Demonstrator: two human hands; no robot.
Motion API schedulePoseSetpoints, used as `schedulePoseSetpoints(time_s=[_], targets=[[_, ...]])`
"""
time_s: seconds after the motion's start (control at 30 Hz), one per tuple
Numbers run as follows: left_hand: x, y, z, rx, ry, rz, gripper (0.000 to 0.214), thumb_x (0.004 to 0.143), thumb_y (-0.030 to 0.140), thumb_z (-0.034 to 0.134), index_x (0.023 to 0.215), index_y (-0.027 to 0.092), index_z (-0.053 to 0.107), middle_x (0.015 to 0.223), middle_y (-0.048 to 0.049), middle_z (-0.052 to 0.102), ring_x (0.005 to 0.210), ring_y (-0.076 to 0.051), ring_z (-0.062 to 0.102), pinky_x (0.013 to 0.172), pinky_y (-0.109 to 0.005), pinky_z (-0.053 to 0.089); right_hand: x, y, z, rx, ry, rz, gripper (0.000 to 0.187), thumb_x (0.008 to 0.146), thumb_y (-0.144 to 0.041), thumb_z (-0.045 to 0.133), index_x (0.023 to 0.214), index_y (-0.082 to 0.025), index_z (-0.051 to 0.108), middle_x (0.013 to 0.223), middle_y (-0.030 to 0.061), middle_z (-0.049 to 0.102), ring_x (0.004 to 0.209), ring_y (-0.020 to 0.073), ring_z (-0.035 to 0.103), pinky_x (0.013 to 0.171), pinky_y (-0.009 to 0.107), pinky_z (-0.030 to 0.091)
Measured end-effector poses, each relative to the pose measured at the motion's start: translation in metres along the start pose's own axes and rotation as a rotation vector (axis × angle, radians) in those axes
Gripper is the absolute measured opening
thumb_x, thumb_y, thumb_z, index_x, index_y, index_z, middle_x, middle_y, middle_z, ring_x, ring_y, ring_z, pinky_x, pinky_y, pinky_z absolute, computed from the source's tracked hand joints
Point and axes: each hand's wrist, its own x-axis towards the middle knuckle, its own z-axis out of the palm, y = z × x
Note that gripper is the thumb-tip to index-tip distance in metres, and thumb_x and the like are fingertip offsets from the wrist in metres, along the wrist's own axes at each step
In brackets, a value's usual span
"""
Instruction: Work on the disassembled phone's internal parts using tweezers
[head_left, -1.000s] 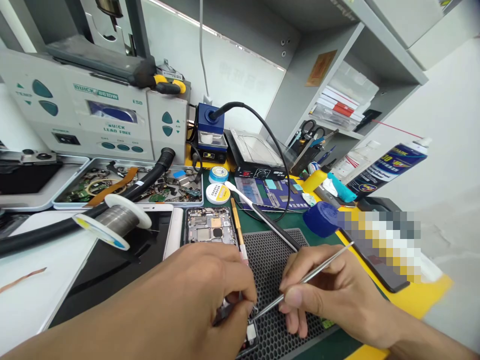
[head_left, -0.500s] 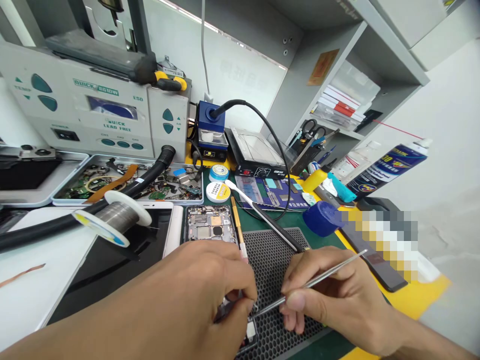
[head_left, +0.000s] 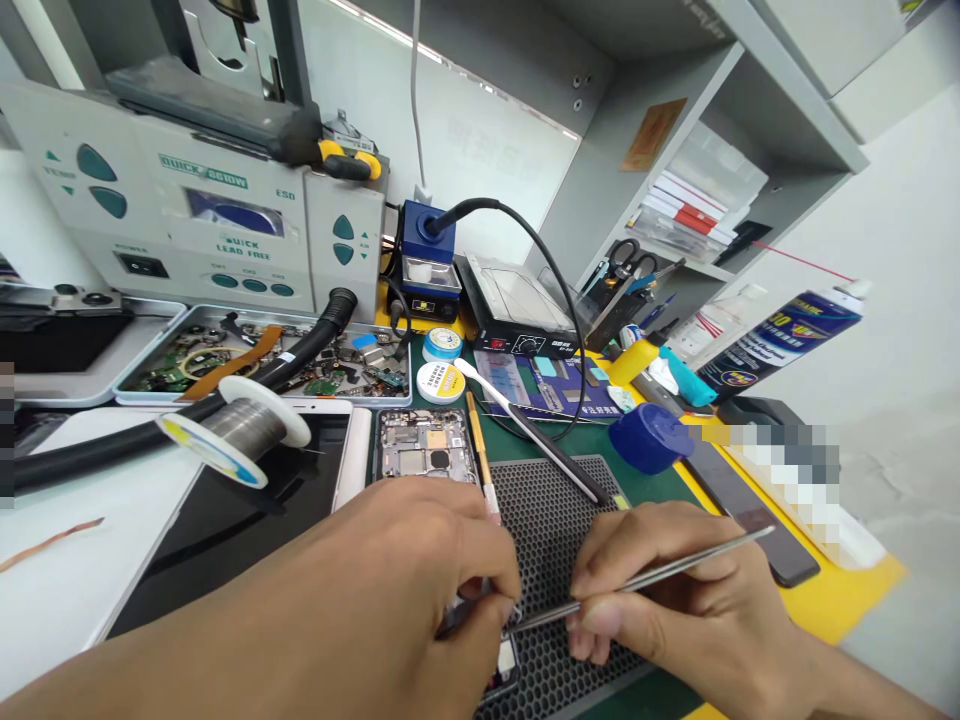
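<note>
My left hand (head_left: 397, 590) is curled at the bottom centre, its fingertips pinched down on the lower part of an opened phone (head_left: 426, 455) whose bare circuit board shows beyond my knuckles. What the fingers pinch is hidden. My right hand (head_left: 675, 600) grips thin metal tweezers (head_left: 660, 575) like a pen. The tips point left and meet my left fingertips over the black honeycomb mat (head_left: 551, 520). A small dark part (head_left: 504, 660) peeks out under my left hand.
A grey rework station (head_left: 187, 230) and a parts tray (head_left: 270, 365) stand at the back left, with a black hose (head_left: 150, 430) and solder spool (head_left: 236, 430). A blue iron stand (head_left: 424, 265), heater plate (head_left: 517, 310), blue cap (head_left: 649, 438) and spray can (head_left: 787, 335) are to the right.
My right hand has lowered the tweezers' rear end, so they lie flatter. Both hands stay at the same spot; the view has shifted slightly.
</note>
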Motion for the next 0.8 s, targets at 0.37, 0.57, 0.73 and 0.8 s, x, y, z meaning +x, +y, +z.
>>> schedulePoseSetpoints(time_s=[0.37,0.57,0.73,0.8], targets=[[-0.0007,0.0051,-0.006,0.074,-0.077,0.017,0.025,0.082,0.006,0.056,0.064,0.021,0.061,0.073,0.0042,0.056,0.066,-0.012,0.054,0.061,-0.027,0.037,0.0018,-0.0017,0.0008,-0.055,0.01,-0.081,0.007,0.094,-0.01,0.081,0.096,-0.016,0.084,0.075,0.0095,0.082,0.061,0.017,0.075,0.056,0.023,0.063],[-0.002,0.0037,-0.0032,0.023,-0.044,0.004,0.023,0.081,0.007,0.058,0.065,0.022,0.064,0.075,0.0036,0.059,0.071,-0.014,0.058,0.057,-0.028,0.034,0.002,-0.0009,0.0006,-0.06,0.01,-0.044,0.005,0.096,-0.012,0.081,0.093,-0.015,0.083,0.073,0.0097,0.082,0.06,0.0178,0.076,0.056,0.025,0.064],[-0.0009,0.0058,-0.0058,0.015,-0.069,-0.02,0.022,0.082,0.007,0.058,0.066,0.022,0.063,0.078,0.0035,0.062,0.074,-0.014,0.06,0.059,-0.027,0.035,0.0008,-0.0028,0.0016,-0.076,0.01,-0.072,0.009,0.093,-0.009,0.082,0.095,-0.017,0.085,0.073,0.0083,0.082,0.061,0.0169,0.074,0.056,0.024,0.063],[-0.0004,0.0064,-0.0069,0.025,-0.074,-0.015,0.023,0.082,0.007,0.057,0.066,0.022,0.063,0.079,0.0032,0.062,0.075,-0.015,0.06,0.059,-0.027,0.036,0.0009,-0.0047,0.0013,-0.127,0.01,-0.104,0.01,0.092,-0.009,0.083,0.094,-0.018,0.085,0.073,0.0082,0.082,0.062,0.0177,0.075,0.057,0.024,0.062]])
